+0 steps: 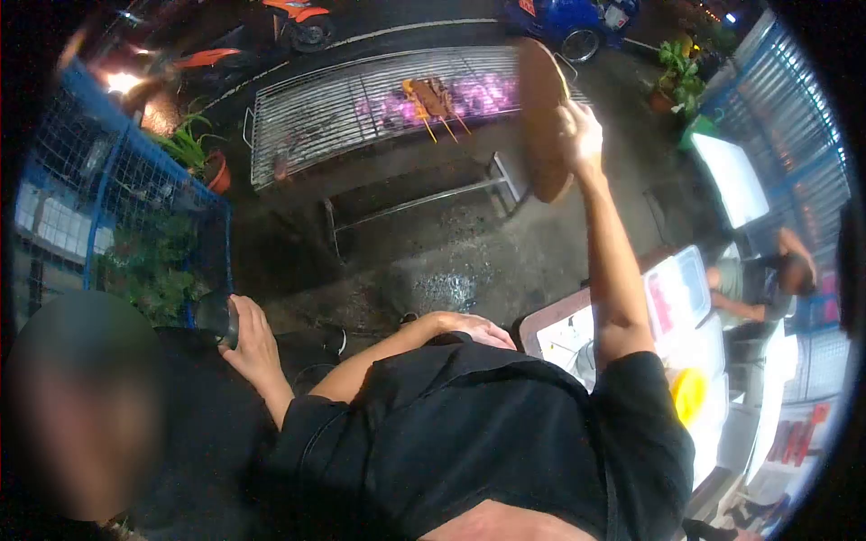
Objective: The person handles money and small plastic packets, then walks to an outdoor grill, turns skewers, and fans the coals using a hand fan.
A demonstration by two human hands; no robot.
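My right hand (582,135) is raised and closed on the edge of a brown oval fan (543,126), which stands upright over the grill's right end. The long grill (316,113) has a barred grate with coals glowing pink below it. On the grate, left of the fan, lie skewers of browned meat (431,97), their sticks pointing towards me. My left hand (478,330) lies against the front of my black shirt, fingers stretched out, holding nothing visible.
Close on my left is a person whose hand (253,343) holds a dark object. A table (532,317) with containers and a yellow item (688,395) stands at right. Another person (767,279) sits beyond it. Potted plants (216,171) and motorcycles (307,25) are further out.
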